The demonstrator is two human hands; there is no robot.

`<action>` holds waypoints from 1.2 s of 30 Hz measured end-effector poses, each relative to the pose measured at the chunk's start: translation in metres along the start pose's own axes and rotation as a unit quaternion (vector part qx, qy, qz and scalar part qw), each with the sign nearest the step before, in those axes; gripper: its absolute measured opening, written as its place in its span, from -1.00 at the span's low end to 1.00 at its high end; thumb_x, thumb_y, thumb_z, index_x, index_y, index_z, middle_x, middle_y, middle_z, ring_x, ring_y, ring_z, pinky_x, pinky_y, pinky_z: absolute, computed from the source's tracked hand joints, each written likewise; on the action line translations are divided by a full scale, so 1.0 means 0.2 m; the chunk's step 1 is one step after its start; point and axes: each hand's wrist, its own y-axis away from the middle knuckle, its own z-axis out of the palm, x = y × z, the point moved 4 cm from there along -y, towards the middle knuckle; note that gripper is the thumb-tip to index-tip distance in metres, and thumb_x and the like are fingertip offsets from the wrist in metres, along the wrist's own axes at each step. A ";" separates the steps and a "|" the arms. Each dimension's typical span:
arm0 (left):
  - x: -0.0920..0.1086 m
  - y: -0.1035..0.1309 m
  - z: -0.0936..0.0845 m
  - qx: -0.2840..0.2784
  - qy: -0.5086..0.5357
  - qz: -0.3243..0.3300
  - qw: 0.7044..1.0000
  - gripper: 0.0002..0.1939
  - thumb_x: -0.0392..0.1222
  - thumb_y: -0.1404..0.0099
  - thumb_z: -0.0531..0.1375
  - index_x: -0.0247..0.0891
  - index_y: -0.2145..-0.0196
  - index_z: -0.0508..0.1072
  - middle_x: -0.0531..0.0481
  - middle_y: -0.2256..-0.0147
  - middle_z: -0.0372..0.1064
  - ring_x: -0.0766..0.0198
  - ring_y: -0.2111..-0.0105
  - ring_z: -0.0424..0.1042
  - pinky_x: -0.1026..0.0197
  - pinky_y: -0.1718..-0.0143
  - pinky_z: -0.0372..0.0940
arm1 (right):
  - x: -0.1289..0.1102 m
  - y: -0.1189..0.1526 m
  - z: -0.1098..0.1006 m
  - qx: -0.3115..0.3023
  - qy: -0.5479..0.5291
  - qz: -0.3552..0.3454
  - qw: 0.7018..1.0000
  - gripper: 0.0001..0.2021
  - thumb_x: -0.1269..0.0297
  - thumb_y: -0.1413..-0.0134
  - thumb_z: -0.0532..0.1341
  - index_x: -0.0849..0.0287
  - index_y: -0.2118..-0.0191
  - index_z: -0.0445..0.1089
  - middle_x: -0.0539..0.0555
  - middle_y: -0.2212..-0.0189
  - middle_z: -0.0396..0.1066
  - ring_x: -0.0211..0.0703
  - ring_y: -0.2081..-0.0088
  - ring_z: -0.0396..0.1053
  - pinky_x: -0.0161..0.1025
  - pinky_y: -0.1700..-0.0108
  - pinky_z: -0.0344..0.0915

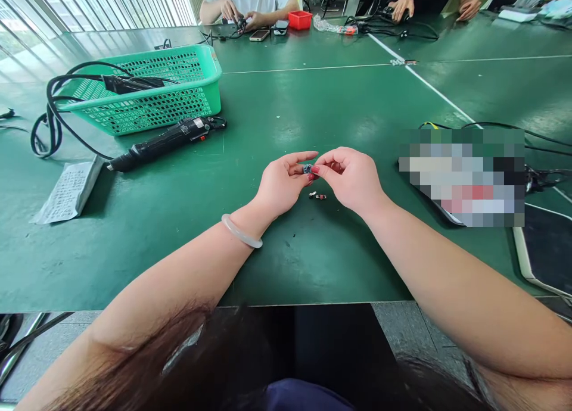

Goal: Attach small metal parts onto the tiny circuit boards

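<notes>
My left hand (281,183) and my right hand (351,178) meet over the green table, fingertips nearly touching. Pinched between them is a small dark square part (307,168) with a light pattern, too small to name more exactly. Thumb and fingers of both hands are closed on it, and its edges are partly covered. On the table just below the fingers lies a tiny dark and metallic piece (317,196), touched by neither hand. A pale bangle (241,232) circles my left wrist.
A black electric screwdriver (167,143) lies before a green basket (152,110) holding a cable and a black device. Left stands a paper-covered block (69,190); right, a blurred-out object (462,178) and dark tablet-like device (547,247). Two people work across the table near a red box (300,20).
</notes>
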 end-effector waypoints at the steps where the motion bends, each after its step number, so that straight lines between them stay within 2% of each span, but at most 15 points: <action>1: 0.00 0.00 0.00 0.000 0.000 0.000 1.000 -0.57 -0.47 -0.20 0.25 -0.30 -0.03 0.55 -0.02 0.35 0.55 0.27 0.31 0.54 0.04 -0.02 0.44 | 0.00 0.00 0.00 0.000 0.000 -0.002 1.000 -0.91 0.30 -0.05 0.31 0.12 0.44 0.51 0.03 0.41 0.49 -0.20 0.41 0.35 -0.16 0.27 0.29; 9: 0.00 -0.01 -0.01 -0.003 -0.009 0.000 1.000 -0.60 -0.49 -0.17 0.26 -0.31 0.02 0.57 0.00 0.38 0.55 0.29 0.34 0.53 0.04 -0.03 0.44 | 0.00 0.00 0.00 -0.018 -0.005 0.006 1.000 -0.90 0.23 -0.03 0.33 0.11 0.42 0.54 0.03 0.39 0.54 -0.22 0.46 0.30 -0.17 0.32 0.26; 12: 0.00 0.00 0.00 -0.003 0.018 -0.017 1.000 -0.60 -0.50 -0.20 0.24 -0.34 0.00 0.55 -0.03 0.36 0.57 0.27 0.28 0.56 0.05 -0.05 0.44 | 0.01 -0.01 -0.01 -0.029 -0.005 0.013 0.999 -0.88 0.22 -0.06 0.31 0.12 0.41 0.54 0.03 0.40 0.55 -0.22 0.45 0.33 -0.17 0.31 0.25; 16: -0.04 0.00 -0.02 0.029 0.047 -0.071 0.996 -0.61 -0.52 -0.25 0.19 -0.41 -0.03 0.52 -0.14 0.21 0.59 0.28 0.20 0.58 0.08 -0.11 0.41 | 0.08 -0.03 0.00 -0.106 0.049 0.076 0.990 -0.82 0.16 -0.10 0.31 0.11 0.44 0.54 -0.02 0.58 0.45 -0.23 0.53 0.25 -0.18 0.39 0.17; 19: -0.05 -0.01 -0.05 0.060 0.056 -0.080 0.993 -0.56 -0.55 -0.24 0.18 -0.43 -0.06 0.51 -0.24 0.01 0.54 0.28 0.15 0.59 0.08 -0.16 0.38 | 0.11 -0.03 0.02 -0.191 0.074 0.092 0.974 -0.93 0.29 0.00 0.36 0.07 0.46 0.57 -0.05 0.60 0.47 -0.22 0.53 0.30 -0.19 0.41 0.18; 22: -0.06 -0.02 -0.07 0.066 0.071 -0.088 0.991 -0.50 -0.59 -0.21 0.17 -0.42 -0.09 0.50 -0.27 -0.05 0.51 0.24 0.08 0.59 0.08 -0.21 0.34 | 0.12 -0.02 0.03 -0.223 0.095 0.074 0.967 -0.86 0.42 0.03 0.35 0.03 0.50 0.58 -0.06 0.57 0.51 -0.20 0.48 0.36 -0.17 0.37 0.22; 29: -0.07 -0.02 -0.04 0.040 0.053 -0.097 0.993 -0.47 -0.59 -0.22 0.13 -0.43 -0.14 0.48 -0.24 -0.07 0.52 0.22 0.06 0.58 0.07 -0.24 0.34 | 0.10 -0.02 0.05 -0.214 0.142 0.039 0.966 -0.81 0.46 -0.04 0.30 0.07 0.53 0.53 -0.02 0.48 0.48 -0.19 0.43 0.36 -0.16 0.30 0.23; 34: -0.06 0.00 -0.02 0.010 0.041 -0.097 0.994 -0.51 -0.57 -0.29 0.10 -0.45 -0.14 0.47 -0.19 0.03 0.59 0.25 0.07 0.58 0.10 -0.22 0.36 | 0.03 -0.01 0.02 -0.107 0.109 -0.041 0.987 -0.86 0.41 -0.09 0.27 0.11 0.45 0.51 0.03 0.38 0.45 -0.19 0.40 0.32 -0.17 0.30 0.22; 36: -0.05 0.01 -0.01 -0.005 0.041 -0.097 0.994 -0.53 -0.55 -0.29 0.10 -0.44 -0.13 0.49 -0.17 0.07 0.61 0.23 0.05 0.57 0.08 -0.23 0.35 | 0.01 -0.01 0.01 -0.086 0.110 -0.072 0.988 -0.84 0.43 -0.11 0.23 0.11 0.44 0.50 0.05 0.36 0.46 -0.17 0.37 0.33 -0.16 0.29 0.22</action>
